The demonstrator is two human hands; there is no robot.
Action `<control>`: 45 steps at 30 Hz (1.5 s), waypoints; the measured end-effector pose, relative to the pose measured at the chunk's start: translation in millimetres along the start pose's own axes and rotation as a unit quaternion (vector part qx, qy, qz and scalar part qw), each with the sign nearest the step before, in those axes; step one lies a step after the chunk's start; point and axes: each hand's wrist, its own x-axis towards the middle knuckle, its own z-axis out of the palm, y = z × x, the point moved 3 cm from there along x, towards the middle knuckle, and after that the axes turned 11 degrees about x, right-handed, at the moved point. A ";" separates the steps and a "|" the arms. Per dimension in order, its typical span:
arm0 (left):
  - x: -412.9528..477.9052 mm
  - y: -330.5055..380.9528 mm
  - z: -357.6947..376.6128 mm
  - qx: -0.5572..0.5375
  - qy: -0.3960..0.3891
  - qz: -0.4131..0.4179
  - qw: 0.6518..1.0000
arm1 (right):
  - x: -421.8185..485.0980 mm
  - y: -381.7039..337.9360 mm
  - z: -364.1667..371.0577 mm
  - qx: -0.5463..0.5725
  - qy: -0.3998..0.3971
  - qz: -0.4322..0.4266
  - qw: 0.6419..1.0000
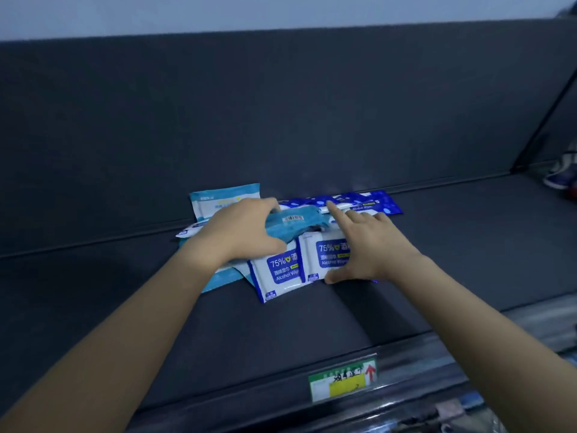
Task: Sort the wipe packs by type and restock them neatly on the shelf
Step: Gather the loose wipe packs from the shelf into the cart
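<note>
The wipe packs lie in one mixed heap at the centre of the shelf (312, 326), hard up toward its back panel (281, 104). My left grip (246, 232) has its fingers curled over a teal pack (296, 225) that lies barcode side up on top of the heap. My right grip (371, 245) is spread flat, holding nothing. Its palm lies over the right-hand one of the two white alcohol-wipe packs (278, 273), and the forefinger reaches toward 12 o'clock at the dark blue packs (368, 203) lying along the back. A pale pack (224, 198) leans against the panel at 11 o'clock of the heap.

These I judge to be light, soft pouches in glossy film. They look squashy in the middle, slick against each other and likely to slide when stacked. I would take each one across its short width, thumb under and fingers over. The end seals would only crumple. One type should come out at a time, so the heap does not shift.

The shelf is a dark, matte, level board with plenty of bare room at 3 and 9 o'clock for separate rows. A green and yellow price tag (343, 379) sits on its front lip at 6 o'clock. Pale wall (281, 14) shows above the panel, and the light is dim.
</note>
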 end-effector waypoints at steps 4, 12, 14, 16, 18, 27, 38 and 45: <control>-3.1 9.7 6.8 0.191 -0.001 0.072 0.979 | -2.7 12.8 -1.4 0.046 -0.127 0.094 0.986; -0.3 24.5 25.3 0.182 0.069 0.106 0.975 | -2.2 10.5 4.2 0.063 -0.093 0.146 0.983; -2.5 19.5 18.2 0.119 0.098 0.093 0.984 | -12.4 15.0 5.7 0.121 -0.075 0.186 0.972; -6.8 17.6 11.2 0.095 0.114 0.102 0.984 | -19.5 21.8 3.8 0.170 -0.059 0.231 0.956; -12.8 23.7 11.6 0.120 0.092 0.136 0.979 | -24.5 29.4 -0.6 0.205 -0.057 0.277 0.937; -33.5 57.1 30.1 0.170 0.104 0.262 0.944 | -62.4 51.5 -3.0 0.500 0.067 0.428 0.750; -2.9 78.4 37.5 0.240 -0.098 0.218 0.941 | -85.3 58.7 -5.1 0.657 0.077 0.415 0.625; -6.5 78.1 25.4 -0.001 0.026 0.180 0.983 | -115.9 59.7 -12.6 0.745 0.132 0.374 0.536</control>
